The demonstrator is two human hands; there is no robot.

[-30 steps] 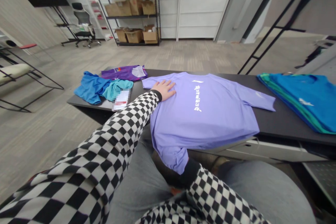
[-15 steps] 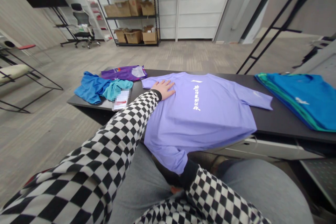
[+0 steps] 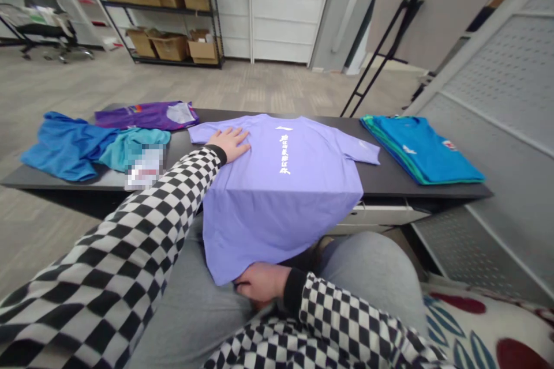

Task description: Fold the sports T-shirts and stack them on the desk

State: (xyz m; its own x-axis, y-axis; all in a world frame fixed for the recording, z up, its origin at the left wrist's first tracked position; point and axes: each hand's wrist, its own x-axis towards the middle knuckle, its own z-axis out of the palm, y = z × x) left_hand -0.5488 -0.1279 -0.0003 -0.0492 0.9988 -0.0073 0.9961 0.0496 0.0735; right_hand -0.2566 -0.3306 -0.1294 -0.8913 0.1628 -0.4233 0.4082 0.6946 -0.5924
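At the near table edge, one lilac T-shirt (image 3: 281, 184) is handled by both hands. Its hem corner is pinched by the right hand (image 3: 259, 283), fingers curled closed on the cloth low over the lap, so that the lower part of the shirt is drawn off the edge and hangs taut toward the body. The left hand (image 3: 231, 143) is laid flat, fingers spread and gripping nothing, on the shirt's shoulder near the left sleeve; this placing looks meant to pin the upper part against the pull from below, judged from the smooth, unwrinkled panel between the two hands. The shirt is spread back-up across the middle of the black table (image 3: 389, 181), a white column of printed characters (image 3: 284, 154) running down its centre, both short sleeves lying out flat. Outward to the left, three loose garments are counted: a blue one (image 3: 64, 147) crumpled, a teal one (image 3: 130, 147) bunched against it, and a purple one (image 3: 142, 116) lying behind both; a blurred tag (image 3: 146, 168) rests beside the teal one. Outward to the right, one neat stack of folded blue and teal shirts (image 3: 419, 147) is set well apart; the number of layers cannot be told. Both sleeves on the arms are black-and-white checked. Beyond, one metal rack (image 3: 173, 11) holding several cardboard boxes is noted.
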